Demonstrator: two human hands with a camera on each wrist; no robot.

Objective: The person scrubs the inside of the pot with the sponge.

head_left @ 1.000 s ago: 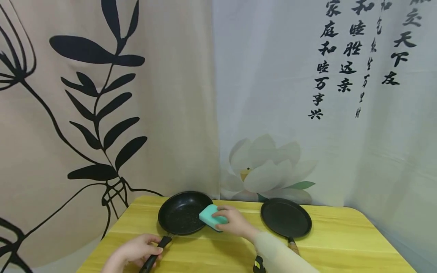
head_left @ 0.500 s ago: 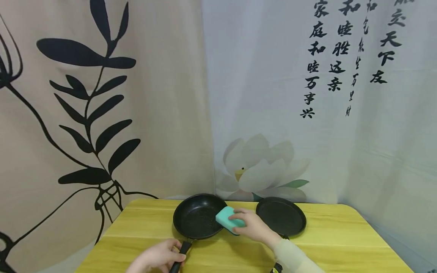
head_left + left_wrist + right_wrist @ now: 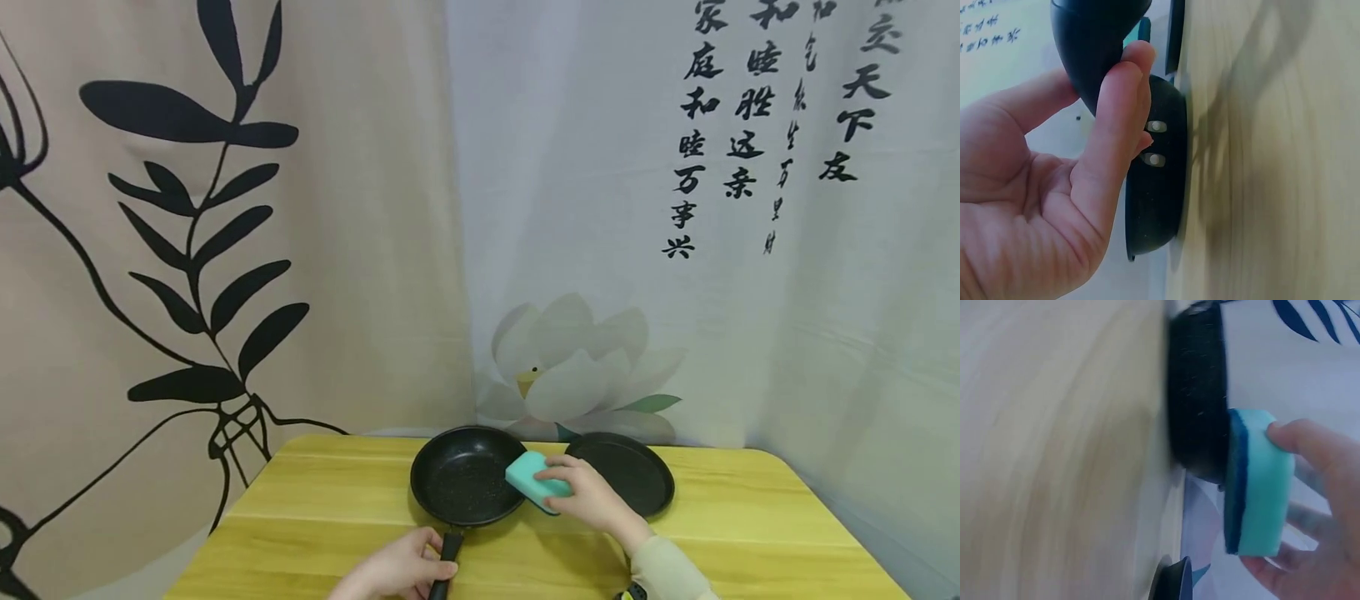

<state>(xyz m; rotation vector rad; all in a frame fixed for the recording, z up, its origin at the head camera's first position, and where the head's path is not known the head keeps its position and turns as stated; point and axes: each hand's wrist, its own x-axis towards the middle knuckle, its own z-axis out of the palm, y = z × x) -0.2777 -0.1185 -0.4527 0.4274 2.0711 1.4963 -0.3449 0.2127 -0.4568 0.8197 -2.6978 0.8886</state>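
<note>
A deep black frying pan (image 3: 467, 483) stands on the yellow wooden table, its handle (image 3: 449, 550) pointing toward me. My left hand (image 3: 397, 568) grips that handle; the left wrist view shows fingers and thumb around the dark handle (image 3: 1094, 37), with two rivets on the pan wall beyond. My right hand (image 3: 592, 500) pinches a turquoise sponge (image 3: 534, 478) at the pan's right rim. In the right wrist view the sponge's dark scouring side (image 3: 1235, 481) faces the black pan (image 3: 1197, 394).
A flat black pan (image 3: 637, 475) lies to the right, partly covered by my right hand and sleeve. The wooden table (image 3: 765, 533) reaches back to a curtain (image 3: 375, 292) printed with leaves, a lotus and writing.
The frying pan and left hand have slid to the right along the table. The right hand with the sponge has moved right too, staying at the pan's rim and now overlapping the flat pan.
</note>
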